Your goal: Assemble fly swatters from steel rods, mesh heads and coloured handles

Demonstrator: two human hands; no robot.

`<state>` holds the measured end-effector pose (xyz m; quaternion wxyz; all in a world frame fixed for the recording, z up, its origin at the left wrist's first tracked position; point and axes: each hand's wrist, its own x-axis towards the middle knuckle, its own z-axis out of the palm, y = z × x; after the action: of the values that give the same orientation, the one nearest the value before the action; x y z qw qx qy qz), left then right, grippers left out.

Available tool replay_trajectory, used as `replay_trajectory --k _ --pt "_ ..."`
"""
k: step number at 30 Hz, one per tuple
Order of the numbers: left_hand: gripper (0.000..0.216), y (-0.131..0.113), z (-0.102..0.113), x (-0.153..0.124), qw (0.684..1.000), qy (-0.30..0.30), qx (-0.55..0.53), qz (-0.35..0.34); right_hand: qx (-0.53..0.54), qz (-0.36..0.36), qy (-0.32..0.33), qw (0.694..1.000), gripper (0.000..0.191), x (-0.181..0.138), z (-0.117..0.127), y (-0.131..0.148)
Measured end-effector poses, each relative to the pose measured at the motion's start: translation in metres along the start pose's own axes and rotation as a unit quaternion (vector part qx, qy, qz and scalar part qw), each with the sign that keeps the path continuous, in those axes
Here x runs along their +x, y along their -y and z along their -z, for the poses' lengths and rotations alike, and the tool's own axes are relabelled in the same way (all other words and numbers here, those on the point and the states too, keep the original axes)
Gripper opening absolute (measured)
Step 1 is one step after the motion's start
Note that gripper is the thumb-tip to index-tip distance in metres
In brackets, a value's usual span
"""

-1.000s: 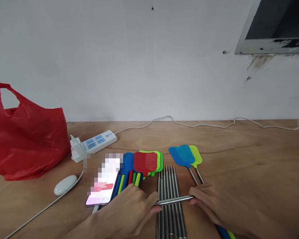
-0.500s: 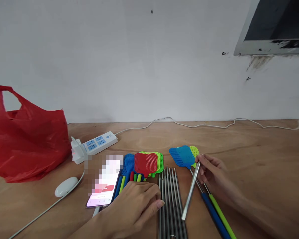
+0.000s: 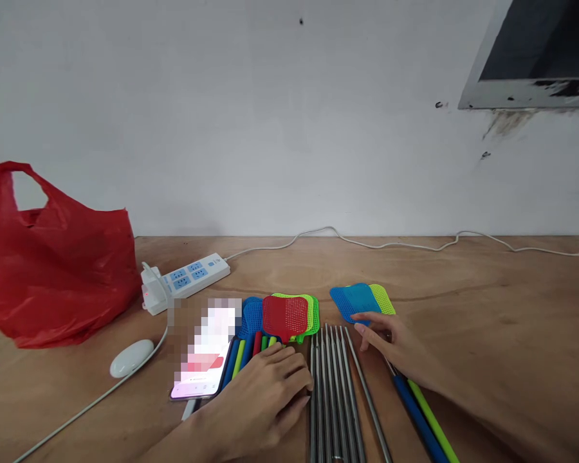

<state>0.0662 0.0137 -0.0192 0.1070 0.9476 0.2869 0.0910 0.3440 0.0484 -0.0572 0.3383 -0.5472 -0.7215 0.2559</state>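
Standing at the left of the head view, a red plastic carrier bag [image 3: 62,276] hides its contents. Slim, shiny metal rods [image 3: 336,399] lie side by side on the wooden table [image 3: 511,321], with a separate rod [image 3: 368,392] just right of the row. The left hand [image 3: 269,393], fingers loosely curled, is over coloured handles [image 3: 238,361]; whether it grips anything cannot be told. The right hand [image 3: 388,339], thumb and fingers parted, crosses the lower edge of a blue fly swatter [image 3: 354,299], which overlaps a yellow-green fly swatter [image 3: 383,299].

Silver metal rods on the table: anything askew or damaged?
One silver metal rod, right of the row of similar rods, slants away from it toward the near end, breaking the alignment. No damage shows.
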Motion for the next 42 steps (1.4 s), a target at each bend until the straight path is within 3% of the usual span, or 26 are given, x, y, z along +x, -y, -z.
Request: replay_trajectory --k 6,11,15,21,26,31,36,42 --pt "0.01 0.002 -0.003 -0.001 1.0 0.002 0.008 -0.003 -0.186 0.116 -0.039 0.975 0.025 -0.007 0.011 0.001" --pt "0.01 0.002 -0.003 0.0 1.0 0.006 0.018 -0.005 -0.328 0.125 -0.024 0.936 0.014 -0.014 0.014 0.0" --pt "0.01 0.002 -0.003 0.0 1.0 0.008 0.021 -0.006 -0.355 0.123 0.001 0.927 0.02 -0.015 0.008 -0.005" --pt "0.012 0.005 -0.006 -0.001 1.0 -0.002 0.025 -0.011 -0.322 0.087 -0.017 0.943 0.024 -0.013 0.003 -0.006" --pt "0.011 0.005 -0.007 -0.002 1.0 -0.008 0.019 -0.014 -0.221 0.043 -0.027 0.974 0.018 -0.01 0.004 -0.008" --pt "0.01 0.006 -0.006 -0.003 1.0 -0.006 0.014 -0.017 0.002 0.005 -0.037 0.999 0.012 -0.007 0.0 -0.009" --pt "0.01 0.007 -0.006 -0.003 0.999 -0.005 0.022 -0.023 0.196 -0.101 -0.01 0.975 0.029 -0.006 0.004 0.002" --pt "0.01 0.005 -0.006 -0.003 0.999 -0.011 0.025 -0.028 0.344 -0.194 -0.013 0.919 0.044 -0.005 0.015 0.013"
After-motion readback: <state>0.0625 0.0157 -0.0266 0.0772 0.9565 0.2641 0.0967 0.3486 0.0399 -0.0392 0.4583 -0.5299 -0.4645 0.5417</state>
